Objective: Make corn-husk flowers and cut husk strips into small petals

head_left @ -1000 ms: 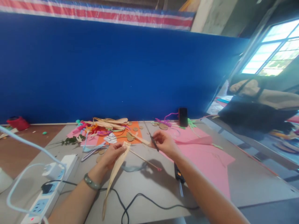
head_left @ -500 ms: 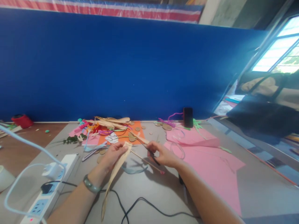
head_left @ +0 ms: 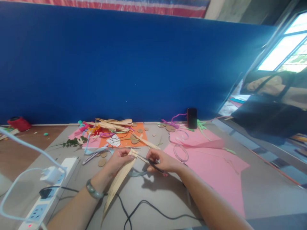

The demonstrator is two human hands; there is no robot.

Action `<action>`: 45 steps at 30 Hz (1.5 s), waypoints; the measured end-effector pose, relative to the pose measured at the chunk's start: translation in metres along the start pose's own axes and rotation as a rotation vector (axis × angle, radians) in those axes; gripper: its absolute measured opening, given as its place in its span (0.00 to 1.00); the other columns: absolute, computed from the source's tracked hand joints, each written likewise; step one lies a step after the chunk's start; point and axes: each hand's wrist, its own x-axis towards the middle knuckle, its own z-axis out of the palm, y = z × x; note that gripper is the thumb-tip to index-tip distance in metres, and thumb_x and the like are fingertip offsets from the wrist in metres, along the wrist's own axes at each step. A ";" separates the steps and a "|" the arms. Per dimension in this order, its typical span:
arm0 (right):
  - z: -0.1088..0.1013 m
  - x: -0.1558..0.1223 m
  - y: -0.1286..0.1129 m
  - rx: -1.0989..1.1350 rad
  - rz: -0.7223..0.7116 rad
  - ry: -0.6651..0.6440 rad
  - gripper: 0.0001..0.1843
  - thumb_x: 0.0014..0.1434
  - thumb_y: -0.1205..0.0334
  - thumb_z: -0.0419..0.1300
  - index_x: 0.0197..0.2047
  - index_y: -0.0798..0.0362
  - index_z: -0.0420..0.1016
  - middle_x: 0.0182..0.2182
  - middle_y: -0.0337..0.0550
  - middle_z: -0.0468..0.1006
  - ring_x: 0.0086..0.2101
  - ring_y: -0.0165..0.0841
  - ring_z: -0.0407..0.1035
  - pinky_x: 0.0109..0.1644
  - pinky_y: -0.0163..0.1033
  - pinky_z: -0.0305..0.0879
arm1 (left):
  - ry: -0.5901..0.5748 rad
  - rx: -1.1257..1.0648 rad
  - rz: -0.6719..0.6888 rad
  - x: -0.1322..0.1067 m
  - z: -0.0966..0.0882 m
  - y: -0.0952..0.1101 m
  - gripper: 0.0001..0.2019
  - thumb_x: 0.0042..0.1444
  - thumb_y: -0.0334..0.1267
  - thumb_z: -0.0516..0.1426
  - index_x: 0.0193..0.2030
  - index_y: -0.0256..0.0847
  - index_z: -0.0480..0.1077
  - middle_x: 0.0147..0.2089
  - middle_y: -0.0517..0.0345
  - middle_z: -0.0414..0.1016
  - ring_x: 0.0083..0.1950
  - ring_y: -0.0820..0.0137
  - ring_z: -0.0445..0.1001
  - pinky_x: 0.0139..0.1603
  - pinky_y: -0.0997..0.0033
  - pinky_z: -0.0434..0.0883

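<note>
My left hand point(head_left: 119, 160) pinches the top of a long pale strip that looks like dried corn husk point(head_left: 118, 179); its loose end hangs toward me past the wrist. In my right hand point(head_left: 161, 160) is a pair of scissors point(head_left: 153, 164), dark-handled, with the blades pointing left at the pinched end of the husk. A thin stick with a pink tip point(head_left: 165, 174) runs from the husk under my right hand, mostly hidden. Just behind the hands lies another husk strip point(head_left: 146, 141).
A white power strip point(head_left: 51, 191) with plugs stands at left, and a black cable point(head_left: 144, 202) crosses the front. Pink paper point(head_left: 216, 179) lies at right. Behind are a phone point(head_left: 192, 118), a husk bundle point(head_left: 112, 124), orange paper point(head_left: 141, 126) and a blue partition point(head_left: 134, 64).
My right hand has moved slightly left, bringing the scissor blades to the top of the husk. The hanging husk now shows its broader side. The view has shifted slightly.
</note>
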 end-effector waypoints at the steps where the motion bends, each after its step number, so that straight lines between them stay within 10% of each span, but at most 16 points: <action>1: 0.001 0.000 -0.001 0.003 0.010 0.002 0.24 0.42 0.52 0.70 0.37 0.53 0.65 0.23 0.30 0.68 0.17 0.21 0.59 0.16 0.27 0.52 | -0.006 0.004 -0.009 0.000 0.000 -0.001 0.12 0.38 0.39 0.69 0.29 0.35 0.75 0.27 0.56 0.78 0.26 0.72 0.73 0.30 0.75 0.67; 45: 0.001 0.003 0.014 -0.053 0.089 -0.002 0.23 0.42 0.46 0.69 0.31 0.52 0.66 0.15 0.28 0.66 0.10 0.23 0.54 0.09 0.29 0.54 | -0.032 -0.045 -0.201 0.002 0.001 -0.006 0.13 0.36 0.40 0.69 0.22 0.34 0.72 0.18 0.59 0.72 0.18 0.77 0.66 0.20 0.77 0.60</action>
